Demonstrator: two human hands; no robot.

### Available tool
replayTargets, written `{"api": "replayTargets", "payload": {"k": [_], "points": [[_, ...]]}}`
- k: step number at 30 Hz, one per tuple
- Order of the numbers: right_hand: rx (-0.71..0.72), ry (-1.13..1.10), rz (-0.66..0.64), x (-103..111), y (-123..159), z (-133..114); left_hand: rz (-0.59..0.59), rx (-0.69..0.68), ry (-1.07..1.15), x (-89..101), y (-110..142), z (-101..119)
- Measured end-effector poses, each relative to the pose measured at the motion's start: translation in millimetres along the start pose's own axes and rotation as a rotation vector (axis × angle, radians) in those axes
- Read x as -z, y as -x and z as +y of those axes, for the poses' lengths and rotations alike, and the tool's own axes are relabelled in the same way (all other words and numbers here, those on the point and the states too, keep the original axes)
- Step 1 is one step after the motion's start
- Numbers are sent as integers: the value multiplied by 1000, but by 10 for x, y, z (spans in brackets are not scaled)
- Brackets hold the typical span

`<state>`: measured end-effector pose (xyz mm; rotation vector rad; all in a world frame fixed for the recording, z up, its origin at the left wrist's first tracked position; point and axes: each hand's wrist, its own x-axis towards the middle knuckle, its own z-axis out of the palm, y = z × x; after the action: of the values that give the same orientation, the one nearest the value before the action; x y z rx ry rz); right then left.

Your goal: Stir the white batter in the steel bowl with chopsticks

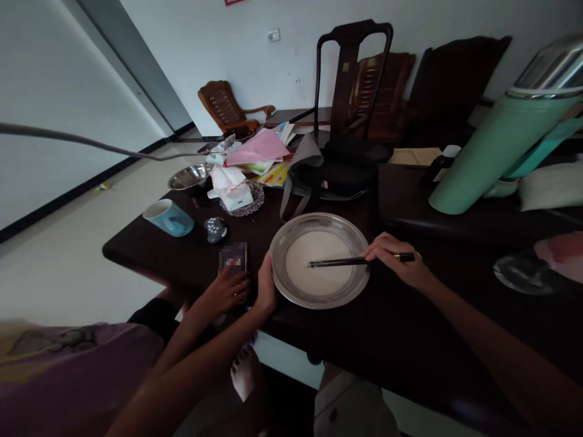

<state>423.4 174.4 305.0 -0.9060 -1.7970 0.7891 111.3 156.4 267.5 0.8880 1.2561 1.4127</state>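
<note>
A wide metal bowl (279,282) of milky white liquid (314,246) stands on the dark table. My left hand (266,286) is closed against the bowl's left rim, its fingers partly hidden behind the edge. Pinched in my right hand (398,258) is a pair of dark chopsticks (341,262) with gold bands near the end. They reach over the bowl's right rim, their tips at the liquid near the middle. Left of the bowl, another person's hand (230,288) rests on a phone (233,258).
A blue mug (168,217), a small dark patterned object (215,230), a tissue pack (237,195) on a glass dish, and a black bag (337,173) lie beyond. A tall green thermos (496,145) stands at right. The table's left corner (109,250) faces open floor.
</note>
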Motion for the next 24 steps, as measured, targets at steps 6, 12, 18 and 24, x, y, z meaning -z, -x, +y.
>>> {"api": "replayTargets", "payload": {"k": [6,12,18,24], "points": [[-35,-29,73,23,1,15,23,-79,-61,-14,16,44],[-28,37,100,24,-17,18,-65,9,10,36,-158,213],[-50,-7,42,9,-5,16,-133,-24,-101,-8,-618,224],[-31,8,153,32,-11,-1,-44,43,-123,361,-199,589]]}}
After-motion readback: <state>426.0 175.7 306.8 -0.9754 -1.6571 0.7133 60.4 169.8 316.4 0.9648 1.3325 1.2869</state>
